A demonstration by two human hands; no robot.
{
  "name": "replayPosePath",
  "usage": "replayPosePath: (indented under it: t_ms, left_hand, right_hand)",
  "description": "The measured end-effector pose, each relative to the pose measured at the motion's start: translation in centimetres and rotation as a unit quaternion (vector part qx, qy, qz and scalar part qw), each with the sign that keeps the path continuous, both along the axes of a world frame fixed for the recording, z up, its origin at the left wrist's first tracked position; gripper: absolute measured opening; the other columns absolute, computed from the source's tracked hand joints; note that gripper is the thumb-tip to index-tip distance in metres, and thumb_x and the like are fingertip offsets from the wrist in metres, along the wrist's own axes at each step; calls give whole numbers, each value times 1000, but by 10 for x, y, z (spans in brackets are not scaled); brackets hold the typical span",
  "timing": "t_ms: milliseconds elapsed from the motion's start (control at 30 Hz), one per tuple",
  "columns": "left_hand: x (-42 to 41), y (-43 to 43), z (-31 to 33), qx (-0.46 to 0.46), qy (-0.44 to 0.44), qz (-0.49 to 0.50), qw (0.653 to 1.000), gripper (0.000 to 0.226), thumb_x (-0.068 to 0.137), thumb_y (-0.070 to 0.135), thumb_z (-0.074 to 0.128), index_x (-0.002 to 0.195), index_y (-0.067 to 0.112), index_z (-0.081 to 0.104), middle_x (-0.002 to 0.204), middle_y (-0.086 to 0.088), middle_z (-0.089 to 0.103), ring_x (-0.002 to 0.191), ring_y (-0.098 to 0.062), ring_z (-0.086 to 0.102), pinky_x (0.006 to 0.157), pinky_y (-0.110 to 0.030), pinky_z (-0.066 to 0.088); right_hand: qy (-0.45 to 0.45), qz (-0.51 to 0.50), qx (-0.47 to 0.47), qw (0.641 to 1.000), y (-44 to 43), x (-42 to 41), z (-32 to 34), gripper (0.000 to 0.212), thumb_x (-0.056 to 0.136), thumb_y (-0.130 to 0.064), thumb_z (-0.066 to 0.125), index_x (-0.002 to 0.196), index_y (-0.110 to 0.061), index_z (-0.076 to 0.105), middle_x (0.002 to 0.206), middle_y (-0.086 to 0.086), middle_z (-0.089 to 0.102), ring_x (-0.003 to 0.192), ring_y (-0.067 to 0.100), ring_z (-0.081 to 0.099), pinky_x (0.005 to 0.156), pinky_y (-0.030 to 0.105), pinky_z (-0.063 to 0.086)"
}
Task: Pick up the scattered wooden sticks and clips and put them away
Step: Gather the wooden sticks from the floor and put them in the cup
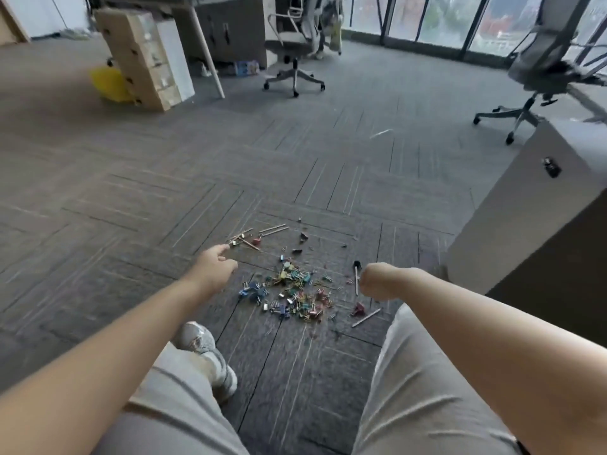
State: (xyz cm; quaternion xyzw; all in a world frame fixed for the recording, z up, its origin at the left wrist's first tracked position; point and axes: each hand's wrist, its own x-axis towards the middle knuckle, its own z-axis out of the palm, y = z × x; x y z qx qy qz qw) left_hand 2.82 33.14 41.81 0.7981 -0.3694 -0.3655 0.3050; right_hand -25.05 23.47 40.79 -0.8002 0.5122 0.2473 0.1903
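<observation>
L hand: reaches fwd, low over the floor. Index finger is stretched out w/ its tip at the near end of the wooden sticks. The other fingers are loosely curled; nothing seen in them.
R hand: low at the R edge of the mess, fingers curled under. Can't tell whether they pinch anything.
Wooden sticks: small loose bunch on the carpet, far-L of the pile, some crossing. Two more sticks lie side by side just beyond.
Clips: dense multicolour heap on the carpet btwn the two hands. There is a blue cluster on its L side, and a few strays are scattered on the far side.
Thin rod: dark top end, lies on the floor just beside the R hand; contact unclear.
Red clip: apart from the heap, near the R knee, w/ a pale stick lying slantwise beside it.
Carpet: grey tiles w/ line pattern, carries everything.
Shoe: grey-white, L foot, near side of the heap.
Cabinet: grey, w/ a lock, stands to the R, well apart from the clips.
Background: two office chairs. Stacked cardboard boxes stand far L, next to a desk leg.
</observation>
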Motion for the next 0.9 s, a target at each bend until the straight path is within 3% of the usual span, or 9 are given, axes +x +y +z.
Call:
replayPosePath:
  t_ms: [133, 300, 400, 500, 600, 667, 700, 767, 900]
  left_hand:
    - [7, -15, -53, 38, 15, 7, 999, 41, 93, 5, 49, 134, 8, 48, 85, -3, 53, 69, -21, 48, 55, -25, 36]
    - [-14, -45, -129, 145, 42, -51, 987, 28, 90, 6, 50, 116, 15, 59, 114, -18, 61, 91, -32, 59, 69, -32, 45]
    - [-19, -97, -159, 243, 31, -179, 953, 15, 91, 13, 45, 92, 21, 58, 93, -13, 59, 78, -26, 54, 62, -28, 41]
    - [-26, -167, -184, 265, 11, -285, 921, 18, 93, 17, 44, 98, 18, 61, 95, -11, 60, 78, -22, 53, 62, -27, 41]
    - [-38, -229, -237, 233, -46, -364, 900, 28, 93, 17, 45, 110, 17, 67, 112, -3, 64, 93, -19, 59, 78, -22, 42]
    - [-47, -255, -277, 224, -42, -372, 900, 30, 93, 14, 46, 114, 16, 67, 112, 0, 66, 88, -13, 55, 73, -17, 40]
    - [-52, -263, -297, 225, -22, -365, 903, 29, 93, 11, 46, 112, 14, 67, 104, 3, 67, 81, -13, 54, 66, -15, 40]
    - [-61, -270, -337, 234, 44, -327, 915, 28, 93, 8, 44, 108, 13, 67, 92, 3, 65, 74, -15, 56, 55, -19, 41]
    - [-77, -263, -399, 272, 154, -278, 908, 20, 95, 8, 46, 99, 20, 62, 98, 0, 64, 80, -14, 61, 59, -24, 47]
  right_hand:
    - [10, -30, 33, 999, -12, 3, -73, 32, 93, -3, 41, 116, -1, 62, 120, 11, 61, 105, 27, 59, 79, 31, 47]
    - [62, -116, 142, 981, -13, -7, -153, 32, 93, -14, 49, 123, -4, 57, 126, 16, 58, 93, 21, 50, 78, 25, 37]
    - [35, -239, 207, 948, -53, 6, -196, 31, 95, -5, 42, 122, 4, 56, 129, 19, 56, 113, 30, 55, 81, 31, 41]
    - [13, -314, 190, 930, -101, 12, -236, 24, 94, -6, 41, 102, 0, 63, 126, 16, 58, 116, 29, 55, 79, 29, 44]
    - [-39, -417, 150, 896, -136, 7, -299, 25, 93, -5, 43, 108, 0, 63, 117, 17, 62, 112, 30, 58, 76, 24, 48]
    - [-34, -435, 157, 886, -157, 0, -351, 21, 92, -3, 41, 90, -6, 62, 107, 14, 63, 107, 29, 60, 79, 29, 50]
    - [-41, -474, 152, 866, -163, -3, -373, 21, 92, -4, 41, 88, -5, 62, 104, 13, 63, 106, 29, 61, 78, 31, 49]
    - [-76, -566, 80, 817, -176, -7, -408, 23, 94, -8, 43, 106, -1, 62, 108, 16, 63, 98, 31, 60, 68, 29, 45]
    - [-75, -666, 29, 742, -192, -24, -470, 31, 96, -16, 45, 120, 2, 54, 115, 17, 61, 97, 32, 58, 63, 27, 40]
